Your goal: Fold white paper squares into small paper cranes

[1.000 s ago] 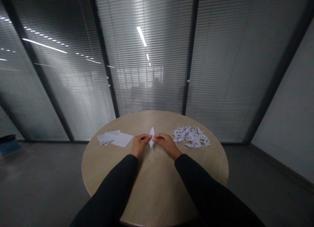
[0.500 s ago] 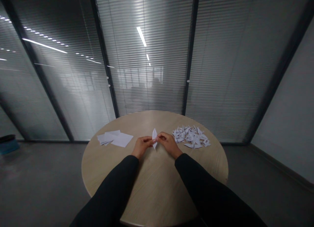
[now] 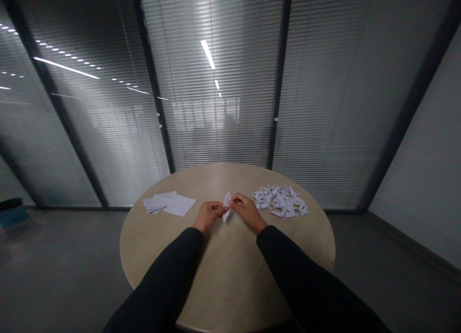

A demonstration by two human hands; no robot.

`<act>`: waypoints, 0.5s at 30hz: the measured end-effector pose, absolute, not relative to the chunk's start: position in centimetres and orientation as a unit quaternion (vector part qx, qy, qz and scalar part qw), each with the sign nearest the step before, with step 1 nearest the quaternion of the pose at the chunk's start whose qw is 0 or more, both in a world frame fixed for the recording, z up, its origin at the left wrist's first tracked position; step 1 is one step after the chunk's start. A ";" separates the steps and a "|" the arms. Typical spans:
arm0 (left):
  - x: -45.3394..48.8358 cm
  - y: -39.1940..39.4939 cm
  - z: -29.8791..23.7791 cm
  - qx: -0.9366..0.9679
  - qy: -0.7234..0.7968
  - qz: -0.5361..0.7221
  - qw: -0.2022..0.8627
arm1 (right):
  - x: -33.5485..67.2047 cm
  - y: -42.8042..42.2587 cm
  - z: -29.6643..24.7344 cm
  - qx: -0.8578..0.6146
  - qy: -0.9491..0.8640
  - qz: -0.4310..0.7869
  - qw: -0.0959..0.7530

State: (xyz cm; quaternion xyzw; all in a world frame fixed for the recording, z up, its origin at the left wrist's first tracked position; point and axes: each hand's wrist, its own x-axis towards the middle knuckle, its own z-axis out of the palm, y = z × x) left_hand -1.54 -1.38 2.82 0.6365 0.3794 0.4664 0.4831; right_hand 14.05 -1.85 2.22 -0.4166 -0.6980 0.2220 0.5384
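Between my two hands, over the middle of the round table (image 3: 230, 285), is a narrow folded white paper (image 3: 225, 214) with pointed ends, like an origami piece. My left hand (image 3: 209, 215) pinches its left side between thumb and fingers. From the right, my right hand (image 3: 247, 210) pinches its upper right edge with thumb and forefinger. The paper leans slightly, its top tilted to the right. Fingertips cover part of its middle.
Several flat white paper sheets (image 3: 179, 206) lie on the table at the left. A heap of small folded paper pieces (image 3: 283, 200) lies just right of my right hand. Behind the table stand glass panels with blinds (image 3: 219, 146). A blue bin (image 3: 13, 214) is on the floor far left.
The folded paper has tilted from nearly upright to leaning right and sits slightly lower. My left hand has dropped a little; my right hand has hardly moved.
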 end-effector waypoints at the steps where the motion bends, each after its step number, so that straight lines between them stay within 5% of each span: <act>1: -1.5 -1.4 2.9 0.639 0.376 0.464 0.485 | 14.1 -1.8 2.2 -0.414 -0.697 0.229 0.539; 15: -1.5 -1.2 2.6 0.618 0.353 0.474 0.518 | 13.5 -1.7 2.0 -0.427 -0.652 0.246 0.576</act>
